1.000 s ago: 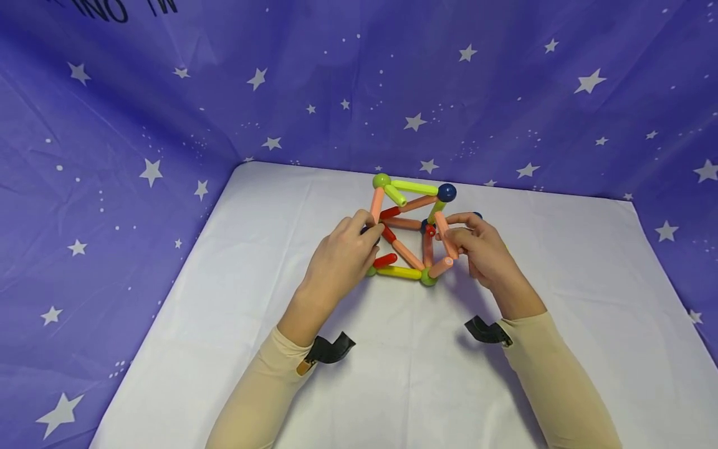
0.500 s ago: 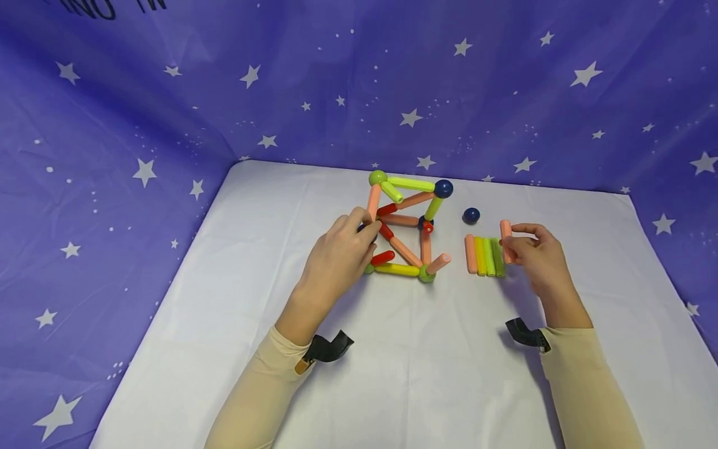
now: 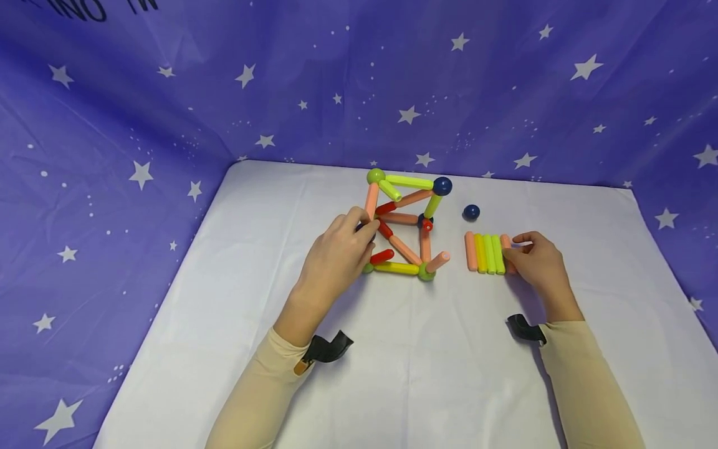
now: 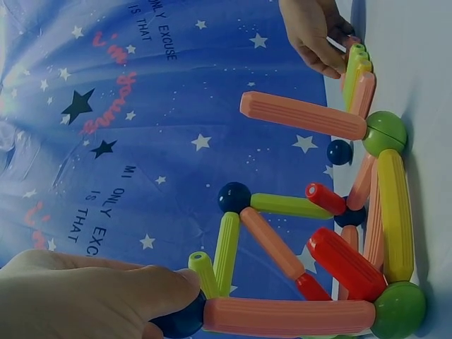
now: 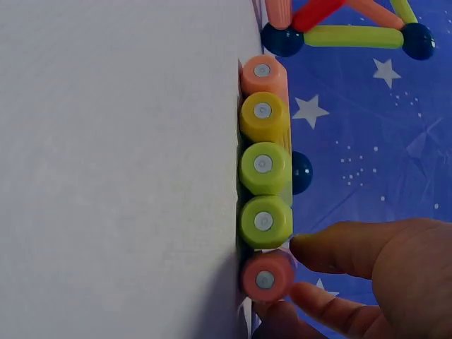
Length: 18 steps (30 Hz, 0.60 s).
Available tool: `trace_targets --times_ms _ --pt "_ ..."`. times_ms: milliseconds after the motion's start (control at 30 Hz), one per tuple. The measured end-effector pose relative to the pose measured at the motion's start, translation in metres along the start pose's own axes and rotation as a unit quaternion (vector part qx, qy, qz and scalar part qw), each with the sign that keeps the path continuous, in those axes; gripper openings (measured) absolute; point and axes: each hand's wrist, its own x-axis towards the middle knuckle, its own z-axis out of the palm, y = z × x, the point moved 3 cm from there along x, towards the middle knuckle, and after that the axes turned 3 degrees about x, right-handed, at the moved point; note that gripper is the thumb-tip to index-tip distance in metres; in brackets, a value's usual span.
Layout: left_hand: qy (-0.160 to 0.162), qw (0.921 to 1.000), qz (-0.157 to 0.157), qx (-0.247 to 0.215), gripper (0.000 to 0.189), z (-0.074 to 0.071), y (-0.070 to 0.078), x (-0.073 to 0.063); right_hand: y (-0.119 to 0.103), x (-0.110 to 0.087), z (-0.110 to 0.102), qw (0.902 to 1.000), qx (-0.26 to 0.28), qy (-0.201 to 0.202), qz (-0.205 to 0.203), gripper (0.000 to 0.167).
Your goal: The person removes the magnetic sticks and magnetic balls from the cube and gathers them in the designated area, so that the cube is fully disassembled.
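A frame of magnetic sticks and balls stands mid-table; its front edge is a yellow stick (image 3: pixel 397 268) between two green balls. My left hand (image 3: pixel 336 252) pinches a dark blue ball (image 4: pixel 180 319) at its upper left corner, and a salmon stick (image 4: pixel 289 316) runs from that ball to a green ball (image 4: pixel 400 311). Off to the right, my right hand (image 3: pixel 541 265) has thumb and fingers around a salmon stick (image 5: pixel 268 277) at the right end of a row. Beside it lie two light green sticks (image 5: pixel 266 222), a yellow stick (image 5: pixel 264 116) and another salmon stick (image 5: pixel 264 74).
A loose dark blue ball (image 3: pixel 471 212) sits behind the row of sticks. One salmon stick (image 3: pixel 438 262) juts up from the frame's front right green ball (image 3: pixel 426 272). A purple star-printed cloth (image 3: pixel 415 75) hangs behind the white table (image 3: pixel 409 374).
My right hand has carried the salmon stick from the frame rightward, then lowered it to the right end of the row. My left hand has stayed on the blue ball.
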Motion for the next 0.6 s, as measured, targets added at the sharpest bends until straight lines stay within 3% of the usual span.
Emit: trace_targets --times_ms 167,300,433,600 --pt "-0.004 1.0 -0.001 0.005 0.028 0.0 0.0 0.0 -0.022 -0.009 0.001 0.9985 -0.025 0.028 -0.04 0.054" --pt "-0.004 0.9999 -0.004 0.009 0.03 -0.001 0.0 0.0 -0.061 -0.03 0.002 0.9887 -0.007 0.047 -0.142 0.049" --pt "-0.007 0.9999 -0.008 0.008 0.031 -0.001 0.001 0.001 -0.099 -0.053 0.01 0.9649 0.042 -0.007 -0.259 0.037" --pt "-0.013 0.9998 -0.01 0.01 0.031 0.0 0.001 0.001 -0.123 -0.076 0.024 0.9282 0.014 -0.081 -0.363 0.025"
